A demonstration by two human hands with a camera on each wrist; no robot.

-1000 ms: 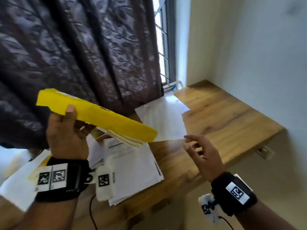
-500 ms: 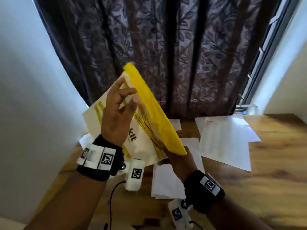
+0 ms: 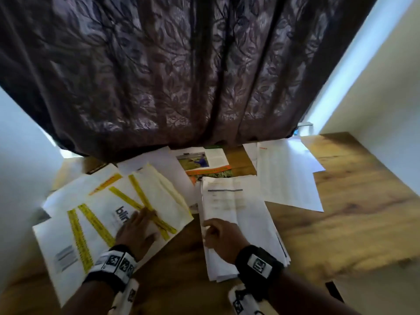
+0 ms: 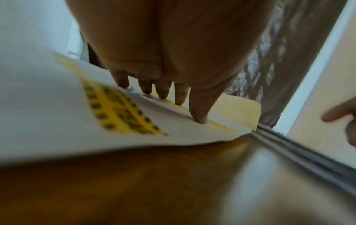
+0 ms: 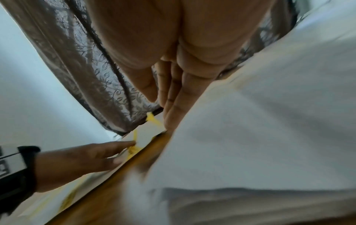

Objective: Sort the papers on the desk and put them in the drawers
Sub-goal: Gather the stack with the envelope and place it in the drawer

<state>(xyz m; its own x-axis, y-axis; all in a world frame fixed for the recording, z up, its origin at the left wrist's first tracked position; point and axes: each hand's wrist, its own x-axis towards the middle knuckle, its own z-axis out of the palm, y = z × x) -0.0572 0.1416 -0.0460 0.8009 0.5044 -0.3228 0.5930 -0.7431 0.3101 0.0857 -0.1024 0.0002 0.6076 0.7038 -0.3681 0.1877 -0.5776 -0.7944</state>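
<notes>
Hands flat, L (image 3: 136, 230) on envelope (image 3: 159, 196), R (image 3: 223, 238) prob. on papers (image 3: 245, 214)

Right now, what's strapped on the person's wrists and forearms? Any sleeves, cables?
No sleeves; both forearms are bare. The left hand has a black wristband carrying white plates printed with black square fiducial markers. The right hand has a matching black band with one white marker plate. Below each wrist hangs a white camera pod bearing a marker. No cable shows clearly.
</notes>
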